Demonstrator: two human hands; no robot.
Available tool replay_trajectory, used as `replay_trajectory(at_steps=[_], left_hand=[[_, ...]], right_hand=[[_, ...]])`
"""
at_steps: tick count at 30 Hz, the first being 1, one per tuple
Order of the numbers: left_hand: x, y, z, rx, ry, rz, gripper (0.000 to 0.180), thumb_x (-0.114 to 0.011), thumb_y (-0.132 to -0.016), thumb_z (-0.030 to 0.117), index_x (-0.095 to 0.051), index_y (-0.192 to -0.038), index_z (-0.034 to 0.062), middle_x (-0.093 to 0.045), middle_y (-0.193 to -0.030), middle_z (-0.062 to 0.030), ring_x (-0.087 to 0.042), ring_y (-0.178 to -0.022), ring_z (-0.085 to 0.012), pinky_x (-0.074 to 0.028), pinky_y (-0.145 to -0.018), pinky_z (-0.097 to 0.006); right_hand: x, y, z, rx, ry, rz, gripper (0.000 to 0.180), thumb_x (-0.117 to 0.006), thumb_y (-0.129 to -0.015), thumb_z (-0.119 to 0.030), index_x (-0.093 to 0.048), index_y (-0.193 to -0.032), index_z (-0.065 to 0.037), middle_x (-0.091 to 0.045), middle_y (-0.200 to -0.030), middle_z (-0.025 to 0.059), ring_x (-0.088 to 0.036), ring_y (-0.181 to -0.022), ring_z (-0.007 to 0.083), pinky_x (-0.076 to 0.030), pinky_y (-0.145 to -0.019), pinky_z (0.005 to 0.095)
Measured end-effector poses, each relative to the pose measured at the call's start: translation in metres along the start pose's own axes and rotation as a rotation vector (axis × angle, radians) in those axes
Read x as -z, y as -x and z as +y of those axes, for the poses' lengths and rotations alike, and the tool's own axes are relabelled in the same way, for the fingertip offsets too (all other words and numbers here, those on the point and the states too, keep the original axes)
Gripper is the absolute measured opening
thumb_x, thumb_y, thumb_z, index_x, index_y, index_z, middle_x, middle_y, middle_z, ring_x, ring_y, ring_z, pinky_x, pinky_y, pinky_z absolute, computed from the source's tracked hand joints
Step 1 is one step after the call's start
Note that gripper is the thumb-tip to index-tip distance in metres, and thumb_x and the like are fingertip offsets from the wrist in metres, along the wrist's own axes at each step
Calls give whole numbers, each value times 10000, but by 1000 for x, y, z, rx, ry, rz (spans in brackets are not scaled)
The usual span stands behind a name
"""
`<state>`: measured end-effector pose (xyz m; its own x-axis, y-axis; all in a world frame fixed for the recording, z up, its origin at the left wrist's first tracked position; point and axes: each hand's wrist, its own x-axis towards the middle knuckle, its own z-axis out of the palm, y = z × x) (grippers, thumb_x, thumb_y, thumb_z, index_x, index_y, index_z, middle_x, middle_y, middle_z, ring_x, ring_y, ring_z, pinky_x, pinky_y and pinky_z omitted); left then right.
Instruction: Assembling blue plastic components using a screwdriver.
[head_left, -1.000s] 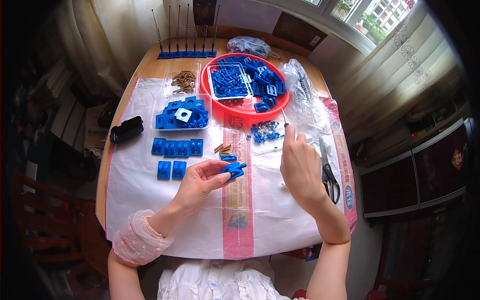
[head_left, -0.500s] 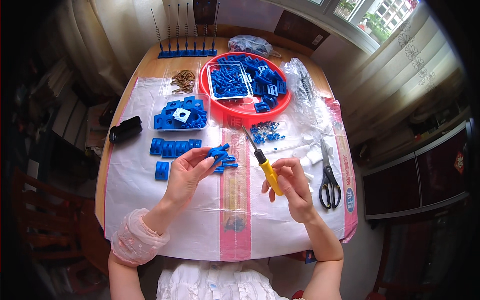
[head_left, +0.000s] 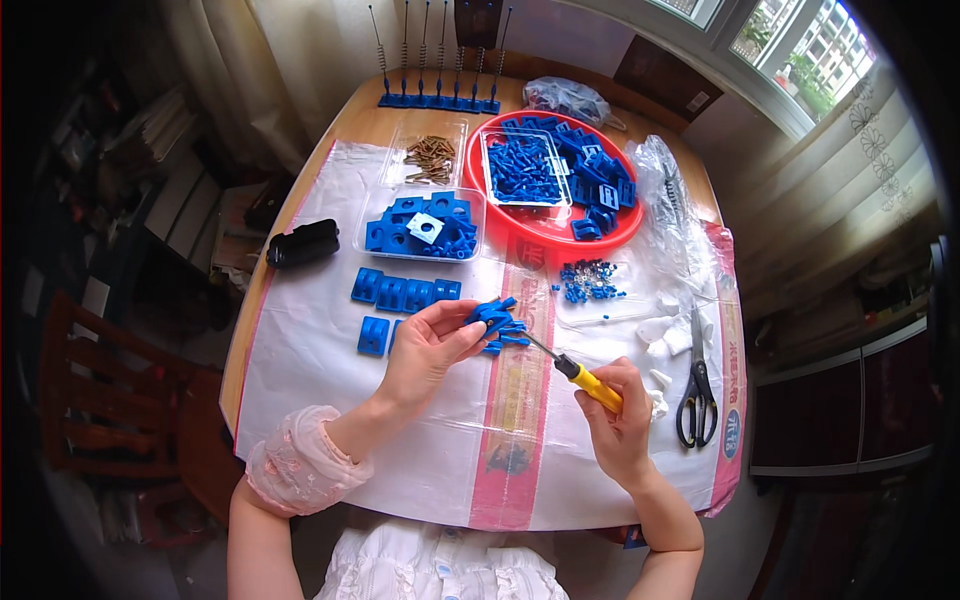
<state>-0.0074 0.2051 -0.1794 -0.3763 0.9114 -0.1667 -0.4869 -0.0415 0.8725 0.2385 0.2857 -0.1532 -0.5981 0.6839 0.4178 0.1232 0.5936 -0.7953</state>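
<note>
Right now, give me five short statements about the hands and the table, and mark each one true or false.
1. The right hand holds a yellow-handled screwdriver. True.
2. The left hand is empty. False: its fingers hold a blue plastic assembly.
3. The scissors lie right of the right hand. True.
4. The red tray is full of brass screws. False: it holds blue parts.
5. The screwdriver tip points toward the blue plastic assembly. True.
</note>
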Motion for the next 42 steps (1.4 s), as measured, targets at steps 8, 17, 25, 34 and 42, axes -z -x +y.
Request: replay_trajectory(at_steps=[8, 17, 25, 34, 42], left_hand=[[0, -1, -3, -32, -50, 11, 319, -718, -935, 72, -612, -1224, -14, -710, -1142, -115, -711, -1025, -164, -596, -898, -270], [-5, 1, -7, -94, -142, 19, 328, -718, -916, 14, -600, -1215, -54, -704, -1129, -154, -715, -993, -159, -606, -872, -261], [-1, 0, -10, -172, -237, 45, 315, -720, -906, -2, -614, -1200, -41, -711, -1088, -117, -708, -954, -131, -602, -856, -259], [-2, 1, -5, -243, -376, 66, 324, -749, -877, -17, -634, -1179, -35, -705, -1065, -90, -698, -932, -115, -587, -836, -242], [-3, 1, -7, -246, -397, 50, 318, -746, -877, -21, -638, -1175, -34, -706, -1070, -91, -702, -939, -117, -587, -837, -244]], right_hand=[[-3, -3, -1, 194, 357, 0, 266, -743, -855, -14, -611, -1086, -8, -591, -791, 130, -619, -596, 277, -460, -486, 369], [-9, 2, 5, 246, 445, -14, 278, -753, -862, -72, -614, -1094, -2, -590, -754, 102, -598, -549, 253, -456, -471, 366], [-17, 10, -2, 168, 550, -107, 229, -692, -941, -145, -645, -1128, -21, -601, -702, 80, -579, -493, 216, -450, -475, 344], [-10, 6, 0, -764, -690, -326, 226, -566, -1040, -174, -466, -1194, -42, -633, -815, 96, -611, -693, 136, -462, -572, 290], [-20, 19, 4, 60, 278, -135, 351, -731, -880, 12, -460, -1102, -8, -639, -805, 160, -667, -626, 251, -491, -525, 340]])
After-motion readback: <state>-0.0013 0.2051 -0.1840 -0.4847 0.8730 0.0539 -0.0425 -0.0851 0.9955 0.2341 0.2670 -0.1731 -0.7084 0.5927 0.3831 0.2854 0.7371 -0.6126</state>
